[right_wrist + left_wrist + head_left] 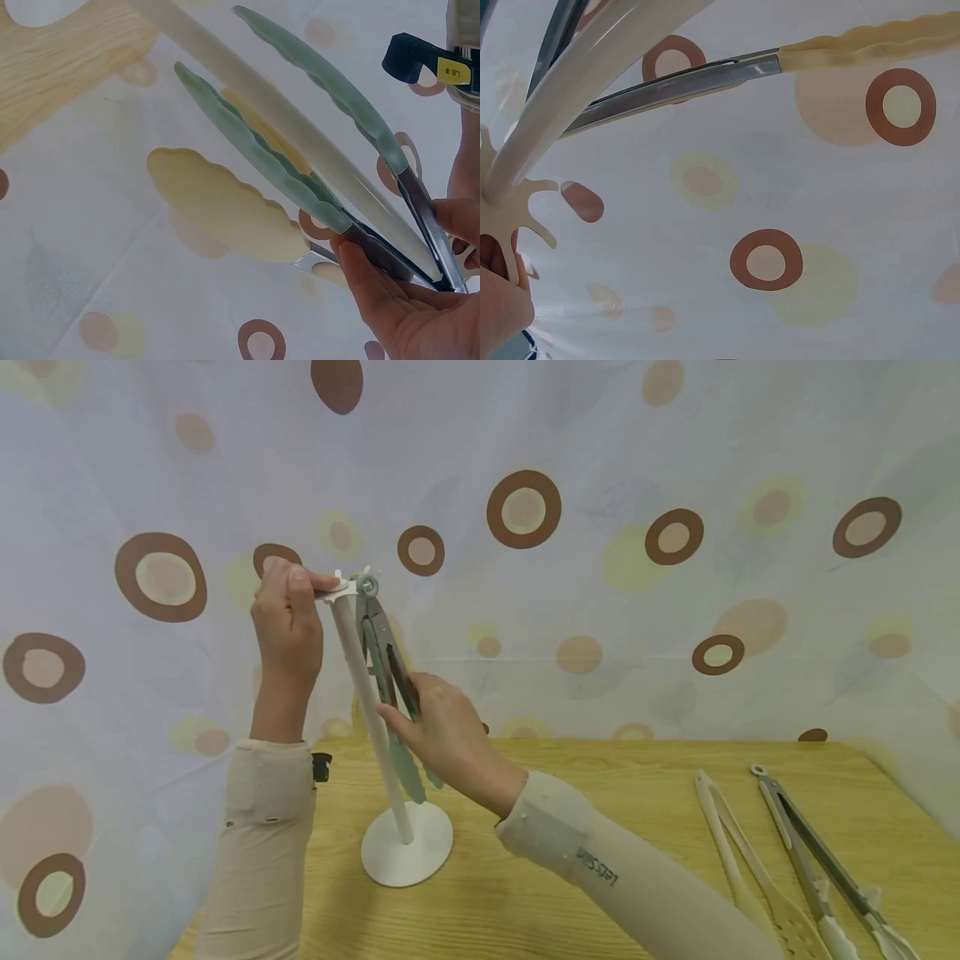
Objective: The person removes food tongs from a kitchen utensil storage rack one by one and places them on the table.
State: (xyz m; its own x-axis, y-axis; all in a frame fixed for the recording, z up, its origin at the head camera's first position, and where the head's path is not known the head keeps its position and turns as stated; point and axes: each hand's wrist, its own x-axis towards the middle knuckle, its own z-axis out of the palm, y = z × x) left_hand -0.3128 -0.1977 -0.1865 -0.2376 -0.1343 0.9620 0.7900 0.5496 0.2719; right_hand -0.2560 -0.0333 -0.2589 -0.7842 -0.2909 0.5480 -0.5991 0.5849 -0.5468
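Observation:
A white utensil stand (405, 860) rises from its round base on the table, its pole leaning in the head view. At its top my left hand (288, 627) pinches the hooked head (341, 591) between thumb and fingers. My right hand (453, 731) holds green-tipped tongs (407, 772) by their metal arms, thumb on one side and fingers on the other. Their ring (367, 586) is up against the hooks, tips pointing down. In the right wrist view the pole (277, 124) runs between the two green tips. Yellow-tipped tongs (217, 202) hang behind them.
On the table's (600, 827) right side lie beige tongs with a slotted turner end (738, 852) and a pair of metal tongs with white tips (810, 852). A curtain (585, 427) patterned with brown rings hangs behind the table.

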